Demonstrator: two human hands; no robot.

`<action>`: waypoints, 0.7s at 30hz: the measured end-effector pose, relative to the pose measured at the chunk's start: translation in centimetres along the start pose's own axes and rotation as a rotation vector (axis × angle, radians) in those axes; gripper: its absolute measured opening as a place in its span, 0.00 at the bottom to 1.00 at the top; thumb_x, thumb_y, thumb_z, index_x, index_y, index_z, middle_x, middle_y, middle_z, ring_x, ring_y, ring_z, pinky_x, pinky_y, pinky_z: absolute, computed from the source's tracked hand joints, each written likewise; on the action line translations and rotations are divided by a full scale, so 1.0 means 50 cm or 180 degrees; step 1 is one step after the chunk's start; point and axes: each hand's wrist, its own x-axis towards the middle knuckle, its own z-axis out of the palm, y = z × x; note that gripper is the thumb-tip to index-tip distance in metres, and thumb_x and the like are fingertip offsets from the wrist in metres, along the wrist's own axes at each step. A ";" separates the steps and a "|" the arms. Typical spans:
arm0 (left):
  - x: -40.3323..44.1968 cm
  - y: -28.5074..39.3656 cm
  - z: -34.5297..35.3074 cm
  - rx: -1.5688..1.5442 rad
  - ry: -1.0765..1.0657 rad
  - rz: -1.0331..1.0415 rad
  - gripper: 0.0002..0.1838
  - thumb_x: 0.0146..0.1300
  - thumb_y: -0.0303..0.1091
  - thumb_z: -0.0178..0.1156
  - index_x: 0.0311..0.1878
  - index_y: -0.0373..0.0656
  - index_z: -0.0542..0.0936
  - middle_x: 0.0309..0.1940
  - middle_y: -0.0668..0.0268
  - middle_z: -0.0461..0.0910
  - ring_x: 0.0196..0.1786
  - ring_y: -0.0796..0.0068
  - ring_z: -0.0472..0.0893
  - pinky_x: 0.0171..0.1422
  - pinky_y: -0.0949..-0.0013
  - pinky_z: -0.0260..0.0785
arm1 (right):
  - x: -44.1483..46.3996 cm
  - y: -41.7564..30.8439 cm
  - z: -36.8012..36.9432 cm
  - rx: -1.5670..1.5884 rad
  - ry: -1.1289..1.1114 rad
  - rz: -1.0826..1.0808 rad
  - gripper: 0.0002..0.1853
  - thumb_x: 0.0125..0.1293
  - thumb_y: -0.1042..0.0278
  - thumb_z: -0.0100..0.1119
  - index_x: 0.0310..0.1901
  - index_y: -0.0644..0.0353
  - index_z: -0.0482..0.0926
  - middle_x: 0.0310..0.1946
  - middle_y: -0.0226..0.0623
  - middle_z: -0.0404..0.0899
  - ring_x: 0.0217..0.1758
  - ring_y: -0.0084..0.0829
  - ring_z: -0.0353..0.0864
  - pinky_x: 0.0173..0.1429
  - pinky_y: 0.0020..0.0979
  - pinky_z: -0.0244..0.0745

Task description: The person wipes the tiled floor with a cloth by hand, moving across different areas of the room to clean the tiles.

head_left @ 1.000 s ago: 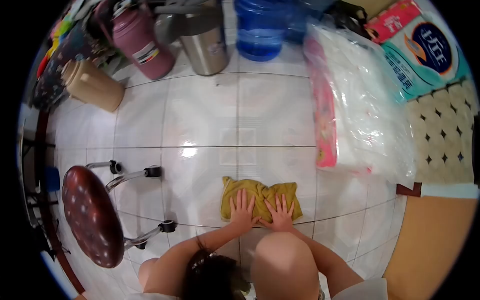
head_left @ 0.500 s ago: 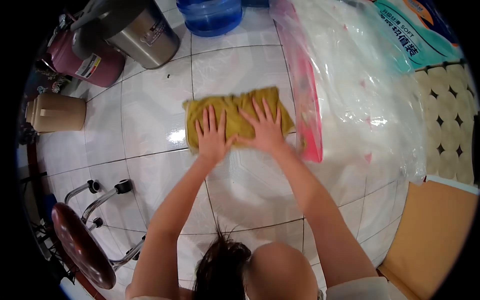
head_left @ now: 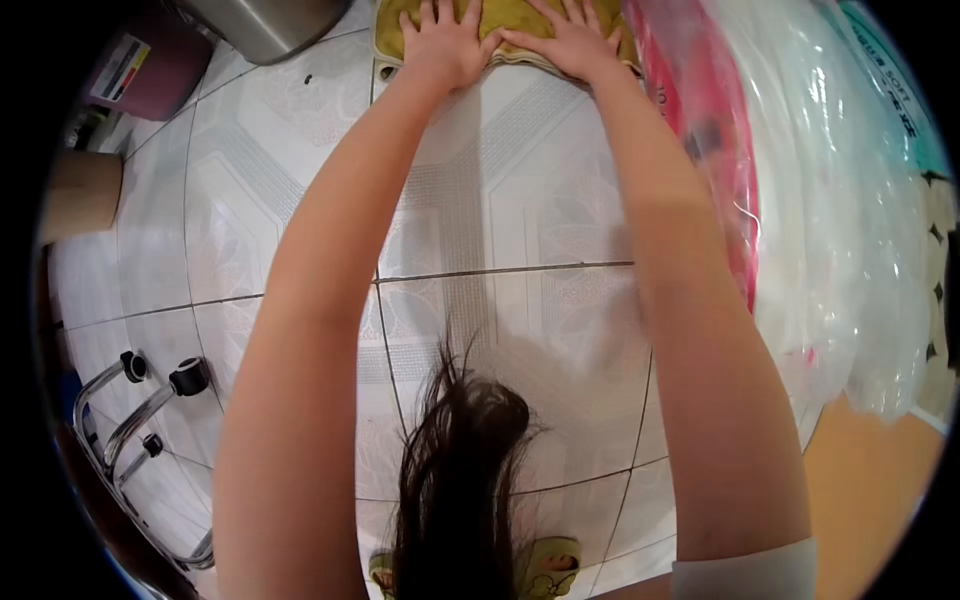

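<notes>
A mustard-yellow cloth [head_left: 508,17] lies flat on the tiled floor [head_left: 470,190] at the top of the head view, its upper part cut off by the frame edge. My left hand [head_left: 443,48] presses on its left half with fingers spread. On the right half rests my right hand [head_left: 572,42], also flat and spread, the two thumbs nearly touching. Both arms are stretched far forward. The cloth's right end is close to the pink edge of a clear plastic package [head_left: 820,220].
At upper left stand a steel container [head_left: 265,25], a maroon container [head_left: 150,65] and a beige container [head_left: 85,190]. A stool's chrome legs with black feet [head_left: 188,377] are at lower left. Cardboard [head_left: 870,480] lies at lower right. Hair hangs down the middle above green slippers [head_left: 553,565].
Both hands have pushed the cloth forward across the floor, away from my body. The view has also shifted, with the containers now nearer the top and left edges.
</notes>
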 end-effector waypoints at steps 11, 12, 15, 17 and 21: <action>-0.263 0.054 -0.116 -0.0547 -0.0095 0.0212 0.39 0.66 0.61 0.43 0.76 0.52 0.52 0.76 0.51 0.45 0.78 0.49 0.43 0.75 0.37 0.33 | -0.285 -0.054 -0.034 -0.0041 -0.0440 0.0232 0.48 0.53 0.20 0.47 0.74 0.27 0.49 0.78 0.34 0.34 0.80 0.43 0.27 0.73 0.66 0.22; -0.302 0.062 -0.134 -0.0631 -0.0141 0.0244 0.40 0.65 0.61 0.44 0.76 0.52 0.51 0.76 0.51 0.44 0.78 0.49 0.42 0.75 0.37 0.32 | -0.329 -0.056 -0.034 -0.0041 -0.0500 0.0216 0.48 0.53 0.20 0.48 0.74 0.27 0.48 0.78 0.34 0.34 0.80 0.43 0.27 0.73 0.66 0.23; -0.427 0.093 -0.187 -0.0810 -0.0526 0.0321 0.42 0.64 0.61 0.47 0.76 0.51 0.49 0.77 0.50 0.41 0.78 0.49 0.40 0.75 0.37 0.30 | -0.478 -0.060 -0.035 -0.0076 -0.0668 0.0101 0.48 0.54 0.23 0.49 0.75 0.29 0.47 0.78 0.35 0.31 0.80 0.44 0.27 0.72 0.66 0.23; -0.518 0.114 -0.219 -0.0949 -0.0684 0.0340 0.44 0.63 0.61 0.49 0.77 0.51 0.48 0.77 0.50 0.39 0.78 0.49 0.39 0.75 0.37 0.29 | -0.579 -0.067 -0.040 -0.0057 -0.0694 0.0020 0.49 0.55 0.25 0.51 0.75 0.31 0.46 0.78 0.37 0.32 0.80 0.45 0.27 0.72 0.66 0.24; -0.703 0.156 -0.303 -0.1162 -0.1062 0.0412 0.47 0.60 0.60 0.52 0.76 0.48 0.49 0.76 0.47 0.39 0.78 0.47 0.39 0.75 0.37 0.29 | -0.792 -0.081 -0.049 0.0061 -0.0764 -0.0054 0.48 0.54 0.27 0.54 0.74 0.33 0.50 0.78 0.39 0.34 0.80 0.46 0.29 0.72 0.66 0.26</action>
